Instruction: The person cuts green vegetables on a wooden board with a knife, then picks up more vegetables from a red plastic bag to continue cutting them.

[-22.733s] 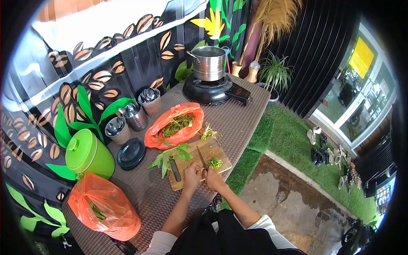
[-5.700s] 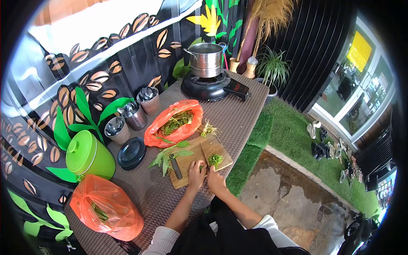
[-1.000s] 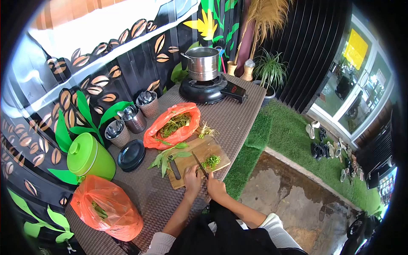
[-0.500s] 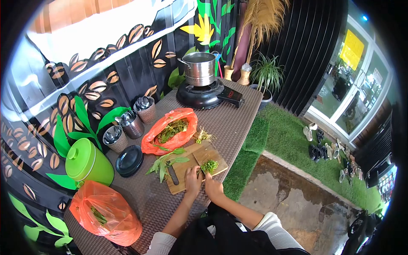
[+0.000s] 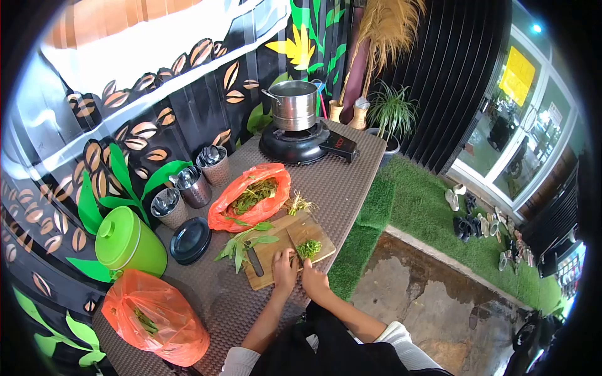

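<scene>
On a wooden cutting board (image 5: 269, 249) lies a small heap of chopped greens (image 5: 308, 249). My right hand (image 5: 315, 281) is closed around the handle of a knife (image 5: 292, 238), whose blade lies over the board beside the heap. Close to its left, my left hand (image 5: 285, 268) has its fingers bent and pressed together on the board by the blade; anything under them is hidden. Leafy stems (image 5: 239, 248) spread over the board's left edge. A small bunch with roots (image 5: 301, 203) lies behind the board, near an open orange bag (image 5: 219, 210) of greens.
A steel pot (image 5: 294, 106) stands on a black gas stove (image 5: 295, 145) at the table's far end. Cutlery holders (image 5: 195, 189), dark plates (image 5: 190, 240), a green jug (image 5: 130, 240) and another orange bag (image 5: 157, 316) stand left. The table's right edge (image 5: 357, 216) is near the board.
The view has shifted very slightly. Both hands remain at the board in nearly the same places, with the knife still beside the chopped heap.
</scene>
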A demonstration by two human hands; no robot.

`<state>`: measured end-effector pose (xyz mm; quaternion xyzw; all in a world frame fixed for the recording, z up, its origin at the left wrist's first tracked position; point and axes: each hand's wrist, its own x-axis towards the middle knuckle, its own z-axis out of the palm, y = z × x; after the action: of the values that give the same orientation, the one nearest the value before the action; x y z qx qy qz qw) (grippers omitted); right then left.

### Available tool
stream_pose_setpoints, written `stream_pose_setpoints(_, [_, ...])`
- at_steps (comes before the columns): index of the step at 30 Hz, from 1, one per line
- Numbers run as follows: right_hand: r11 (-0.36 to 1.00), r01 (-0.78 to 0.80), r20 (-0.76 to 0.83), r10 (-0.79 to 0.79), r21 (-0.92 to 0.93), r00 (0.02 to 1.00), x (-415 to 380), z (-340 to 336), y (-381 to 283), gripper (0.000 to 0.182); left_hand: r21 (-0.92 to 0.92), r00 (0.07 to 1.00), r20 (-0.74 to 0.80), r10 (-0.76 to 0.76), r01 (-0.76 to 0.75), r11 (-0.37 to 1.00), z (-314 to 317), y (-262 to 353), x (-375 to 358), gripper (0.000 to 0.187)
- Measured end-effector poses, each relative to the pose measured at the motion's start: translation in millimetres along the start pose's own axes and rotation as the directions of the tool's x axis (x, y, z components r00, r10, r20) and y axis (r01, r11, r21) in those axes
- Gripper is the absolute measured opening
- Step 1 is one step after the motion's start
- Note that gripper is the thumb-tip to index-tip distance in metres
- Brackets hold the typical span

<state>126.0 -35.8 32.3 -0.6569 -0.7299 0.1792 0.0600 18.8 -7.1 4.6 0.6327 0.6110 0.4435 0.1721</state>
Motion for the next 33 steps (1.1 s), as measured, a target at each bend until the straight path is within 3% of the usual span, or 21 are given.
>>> stream_pose_setpoints(7, [0.995, 0.068, 0.107, -0.076, 0.073, 0.991, 21.8, -25.8, 12.8, 0.030, 0.130, 0.996, -0.037, 0.079, -0.073, 0.989, -3.7, -1.2, -3.8, 0.018])
stream_pose_setpoints(8, [0.996, 0.020, 0.120, -0.031, 0.090, 0.992, 18.1, -28.3, 10.7, 0.030, 0.131, 0.996, -0.035, 0.080, -0.075, 0.989, -2.3, -3.7, -2.3, 0.018])
stream_pose_setpoints(10, [0.998, 0.000, 0.102, -0.007, 0.064, 0.995, 5.2, -23.0, 3.7, 0.028, -0.079, 0.999, -0.023, -0.041, 0.039, 0.996, 1.0, -7.4, 1.5, 0.016])
stream_pose_setpoints(12, [0.997, -0.043, 0.012, 0.043, 0.060, 0.999, -2.8, -5.3, -3.2, 0.025, -0.042, 0.999, -0.017, -0.045, 0.044, 0.998, 0.9, -8.0, 5.5, 0.015])
stream_pose_setpoints(14, [0.997, -0.036, 0.017, 0.035, 0.064, 0.999, 3.2, 0.2, -3.8, 0.025, -0.002, 0.998, -0.018, -0.052, 0.052, 0.999, 0.4, -7.8, 10.2, 0.014])
stream_pose_setpoints(16, [0.997, -0.029, 0.025, 0.028, 0.071, 0.999, 10.4, 3.9, 0.4, 0.026, -0.088, 0.992, -0.025, -0.123, 0.120, 0.989, 1.6, -11.5, 10.5, 0.016])
stream_pose_setpoints(19, [0.995, 0.015, 0.047, -0.020, 0.095, 0.999, 20.9, -12.2, 10.5, 0.028, -0.107, 0.990, -0.125, -0.061, 0.048, 0.993, 6.4, -21.9, 10.2, 0.017])
stream_pose_setpoints(21, [0.999, -0.002, 0.148, -0.006, 0.053, 0.989, 13.7, -28.4, 7.0, 0.032, -0.106, 0.990, -0.125, -0.069, 0.056, 0.993, -1.1, -15.0, 8.2, 0.017])
stream_pose_setpoints(23, [0.999, 0.015, 0.074, -0.017, 0.030, 0.997, 0.1, -12.9, 6.3, 0.030, -0.106, 0.989, -0.123, -0.076, 0.063, 0.992, -5.8, -11.2, 9.5, 0.017])
stream_pose_setpoints(25, [1.000, 0.025, 0.002, -0.025, 0.006, 1.000, -4.1, -6.6, 2.2, 0.029, -0.023, 0.999, -0.045, -0.003, 0.001, 1.000, -2.7, -20.6, 8.3, 0.016])
stream_pose_setpoints(29, [0.999, -0.013, 0.018, 0.012, 0.041, 1.000, 9.0, 1.4, 2.9, 0.028, 0.107, 0.996, -0.041, 0.080, -0.075, 0.991, -3.4, -12.9, 2.4, 0.013])
stream_pose_setpoints(33, [0.993, 0.071, 0.092, -0.080, 0.099, 0.993, 26.3, -12.0, 15.9, 0.029, 0.223, 0.990, -0.010, 0.138, -0.132, 0.966, -3.6, -0.5, -1.2, 0.011])
